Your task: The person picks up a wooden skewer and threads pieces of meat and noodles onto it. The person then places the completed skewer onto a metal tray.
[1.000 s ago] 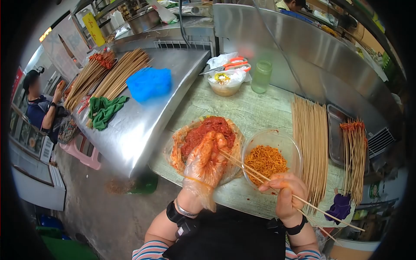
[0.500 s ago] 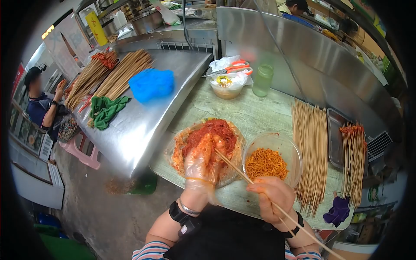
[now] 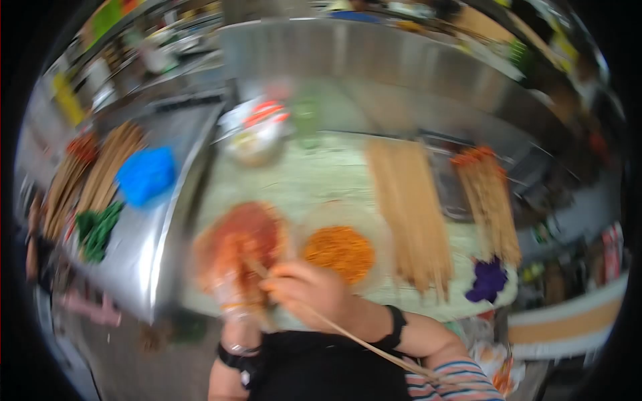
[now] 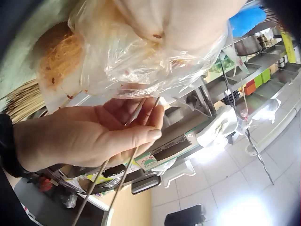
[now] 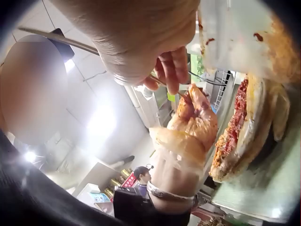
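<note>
One pale table (image 3: 321, 175), steel counter (image 3: 142, 257), grey floor (image 3: 167, 364)

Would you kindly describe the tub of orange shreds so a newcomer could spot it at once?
In the head view, find the pale green table. In its nearer half, a see-through round tub sits between the red mixture on the left and the spread of bare skewers on the right. Loose orange shreds inside it set it apart from both.
</note>
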`<state>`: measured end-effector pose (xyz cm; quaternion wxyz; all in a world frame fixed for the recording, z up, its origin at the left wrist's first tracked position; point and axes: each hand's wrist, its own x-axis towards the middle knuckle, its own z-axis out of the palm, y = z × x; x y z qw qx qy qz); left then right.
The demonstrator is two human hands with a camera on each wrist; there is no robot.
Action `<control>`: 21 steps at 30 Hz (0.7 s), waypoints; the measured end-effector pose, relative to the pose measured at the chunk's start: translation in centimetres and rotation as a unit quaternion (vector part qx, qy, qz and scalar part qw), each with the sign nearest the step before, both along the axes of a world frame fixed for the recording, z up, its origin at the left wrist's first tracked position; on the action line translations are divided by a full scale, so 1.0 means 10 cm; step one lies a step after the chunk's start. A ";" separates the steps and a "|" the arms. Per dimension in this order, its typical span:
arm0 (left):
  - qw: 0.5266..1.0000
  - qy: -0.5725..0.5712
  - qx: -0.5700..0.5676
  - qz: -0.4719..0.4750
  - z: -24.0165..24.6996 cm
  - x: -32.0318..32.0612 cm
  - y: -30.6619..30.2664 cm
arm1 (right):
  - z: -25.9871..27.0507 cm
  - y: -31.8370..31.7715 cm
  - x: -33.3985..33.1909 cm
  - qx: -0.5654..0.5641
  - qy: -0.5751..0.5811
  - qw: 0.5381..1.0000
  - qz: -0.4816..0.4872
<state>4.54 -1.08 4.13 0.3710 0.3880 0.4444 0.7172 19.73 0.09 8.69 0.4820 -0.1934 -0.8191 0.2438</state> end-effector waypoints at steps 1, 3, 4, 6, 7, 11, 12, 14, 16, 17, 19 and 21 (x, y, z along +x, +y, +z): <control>0.991 0.129 -0.003 0.042 -0.10 -0.13 0.06 | 0.08 0.01 0.09 -0.039 0.000 0.999 -0.004; 0.963 0.246 0.007 0.111 -0.29 -0.36 0.14 | 0.15 -0.02 0.39 -0.228 0.023 0.973 0.035; 0.962 0.240 0.022 0.126 -0.38 -0.45 0.17 | 0.16 -0.03 0.50 -0.320 0.043 0.944 0.068; 0.976 -0.215 -0.013 0.020 -0.09 -0.34 0.16 | 0.13 -0.05 0.78 -0.387 0.136 0.911 0.031; 0.993 -0.120 -0.007 0.020 -0.12 -0.34 0.19 | 0.09 -0.06 0.96 -0.419 0.181 0.890 0.017; 0.995 0.101 -0.010 0.014 -0.54 -0.67 0.17 | 0.00 0.10 1.72 -0.341 0.320 0.866 -0.175; 0.997 0.063 0.015 0.032 -0.63 -0.64 0.17 | -0.03 0.22 1.95 -0.328 0.370 0.845 -0.204; 0.998 0.033 0.021 0.051 -0.62 -0.57 0.15 | -0.13 0.50 2.41 -0.296 0.452 0.803 -0.249; 0.999 0.032 0.014 0.022 -0.60 -0.55 0.14 | -0.29 0.78 2.85 -0.276 0.501 0.768 -0.287; 0.999 0.032 0.011 0.009 -0.58 -0.54 0.13 | -0.41 0.93 3.05 -0.274 0.519 0.750 -0.306; 1.000 0.025 0.000 0.019 -0.53 -0.51 0.12 | -0.64 1.16 3.37 -0.270 0.547 0.716 -0.339; 1.000 0.015 0.003 0.014 -0.52 -0.50 0.12 | -0.78 1.28 3.52 -0.270 0.568 0.686 -0.365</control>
